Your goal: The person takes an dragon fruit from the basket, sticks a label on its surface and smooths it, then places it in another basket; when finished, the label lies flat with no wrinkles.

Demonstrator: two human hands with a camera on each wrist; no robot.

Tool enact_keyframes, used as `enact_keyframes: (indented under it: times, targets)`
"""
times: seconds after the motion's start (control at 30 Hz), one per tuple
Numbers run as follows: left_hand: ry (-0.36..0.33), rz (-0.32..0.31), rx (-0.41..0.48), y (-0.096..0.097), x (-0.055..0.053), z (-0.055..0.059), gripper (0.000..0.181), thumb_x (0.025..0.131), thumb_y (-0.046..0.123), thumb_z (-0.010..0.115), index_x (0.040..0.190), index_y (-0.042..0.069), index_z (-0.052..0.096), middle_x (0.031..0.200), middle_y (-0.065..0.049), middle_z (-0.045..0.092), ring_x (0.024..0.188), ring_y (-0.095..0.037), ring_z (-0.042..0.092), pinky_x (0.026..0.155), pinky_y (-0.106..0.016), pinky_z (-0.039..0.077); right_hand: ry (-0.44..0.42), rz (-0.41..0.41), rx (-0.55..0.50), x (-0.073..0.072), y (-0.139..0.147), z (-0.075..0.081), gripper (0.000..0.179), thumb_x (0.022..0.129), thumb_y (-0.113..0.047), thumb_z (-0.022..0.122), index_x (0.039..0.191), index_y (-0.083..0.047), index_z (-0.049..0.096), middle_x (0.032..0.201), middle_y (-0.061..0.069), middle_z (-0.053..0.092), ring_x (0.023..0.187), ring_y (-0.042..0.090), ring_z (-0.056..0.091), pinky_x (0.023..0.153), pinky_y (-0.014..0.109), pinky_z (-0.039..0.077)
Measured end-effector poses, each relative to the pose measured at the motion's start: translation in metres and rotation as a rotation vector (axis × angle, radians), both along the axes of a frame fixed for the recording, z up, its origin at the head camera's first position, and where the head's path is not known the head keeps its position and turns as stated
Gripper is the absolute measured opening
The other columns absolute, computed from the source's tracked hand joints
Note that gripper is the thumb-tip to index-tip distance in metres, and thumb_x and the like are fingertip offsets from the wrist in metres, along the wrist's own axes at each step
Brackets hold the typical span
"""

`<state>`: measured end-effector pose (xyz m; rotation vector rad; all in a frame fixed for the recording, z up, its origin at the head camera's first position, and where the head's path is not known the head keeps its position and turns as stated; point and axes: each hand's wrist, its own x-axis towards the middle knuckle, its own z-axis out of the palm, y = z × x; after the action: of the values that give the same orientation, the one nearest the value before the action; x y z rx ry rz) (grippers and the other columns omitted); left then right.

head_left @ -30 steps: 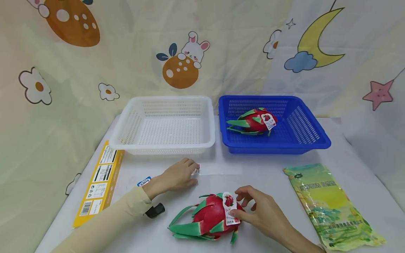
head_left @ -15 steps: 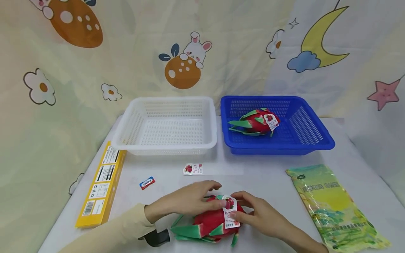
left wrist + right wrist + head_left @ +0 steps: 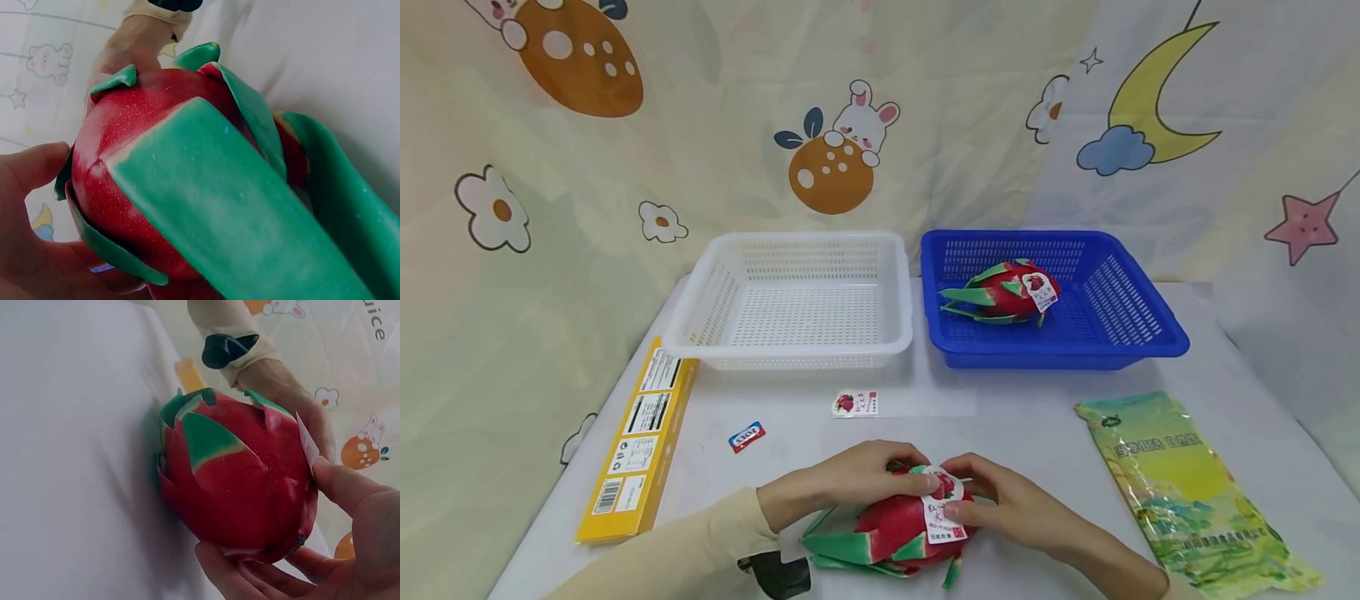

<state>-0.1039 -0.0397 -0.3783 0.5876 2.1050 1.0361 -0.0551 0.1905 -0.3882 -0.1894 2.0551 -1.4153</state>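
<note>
A red dragon fruit with green leaf tips lies on the table near the front edge. A white label printed with a dragon fruit is on its upper right side. My left hand holds the fruit from the upper left, thumb on the label's upper part and fingers over the far side. From the right, my right hand grips it, with the thumb pressing the label lower down. In the right wrist view, my right fingers curl around the fruit's end, and one edge of the label stands off the skin.
Behind are a white basket and a blue basket holding another labelled dragon fruit. A strip with one label and a small blue-red sticker lie midway. A yellow box is left, a green-yellow packet right.
My left hand has come from the label strip to the dragon fruit, its thumb now on the label. My right hand has closed in around the fruit, and the label lies lower across it.
</note>
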Motion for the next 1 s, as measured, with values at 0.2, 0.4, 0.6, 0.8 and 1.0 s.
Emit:
enact_keyframes:
  times: [0.2, 0.4, 0.6, 0.8, 1.0]
  targets:
    - [-0.052, 0.049, 0.062, -0.001, 0.0, 0.002, 0.036, 0.089, 0.042, 0.061, 0.115, 0.018, 0.068, 0.099, 0.005, 0.065, 0.09, -0.01, 0.058, 0.072, -0.025, 0.052, -0.01, -0.069, -0.018, -0.006, -0.011, -0.001, 0.043, 0.094, -0.042, 0.06, 0.121, -0.009, 0.054, 0.115, 0.006, 0.065, 0.104, 0.018, 0.059, 0.083, 0.028, 0.051]
    - [-0.056, 0.12, 0.073, 0.002, 0.002, -0.001, 0.032, 0.089, 0.037, 0.059, 0.11, 0.017, 0.071, 0.1, 0.003, 0.066, 0.09, -0.012, 0.058, 0.073, -0.027, 0.052, -0.019, -0.143, -0.023, -0.006, -0.018, -0.005, 0.039, 0.096, -0.041, 0.057, 0.115, -0.007, 0.054, 0.101, 0.007, 0.062, 0.089, 0.018, 0.055, 0.069, 0.027, 0.047]
    - [-0.028, 0.186, 0.071, 0.003, 0.003, -0.006, 0.028, 0.094, 0.031, 0.053, 0.105, 0.015, 0.073, 0.098, 0.001, 0.068, 0.088, -0.012, 0.059, 0.07, -0.026, 0.051, -0.042, -0.138, -0.076, -0.006, -0.018, -0.007, 0.038, 0.098, -0.039, 0.054, 0.118, -0.006, 0.053, 0.104, 0.008, 0.06, 0.091, 0.018, 0.056, 0.072, 0.029, 0.049]
    - [-0.03, 0.17, 0.073, -0.001, 0.004, -0.005, 0.032, 0.097, 0.038, 0.05, 0.106, 0.018, 0.072, 0.097, 0.001, 0.068, 0.088, -0.012, 0.059, 0.071, -0.027, 0.051, -0.039, -0.146, -0.053, -0.004, -0.018, -0.007, 0.039, 0.098, -0.042, 0.052, 0.119, -0.009, 0.056, 0.108, 0.007, 0.059, 0.097, 0.018, 0.053, 0.074, 0.03, 0.046]
    - [0.083, -0.021, 0.006, -0.009, 0.012, 0.001, 0.054, 0.089, 0.055, 0.059, 0.13, 0.02, 0.056, 0.117, 0.007, 0.06, 0.1, -0.005, 0.056, 0.079, -0.022, 0.052, -0.021, -0.104, -0.005, 0.003, -0.015, -0.006, 0.043, 0.095, -0.043, 0.058, 0.127, -0.015, 0.052, 0.129, 0.006, 0.056, 0.12, 0.025, 0.05, 0.093, 0.04, 0.05]
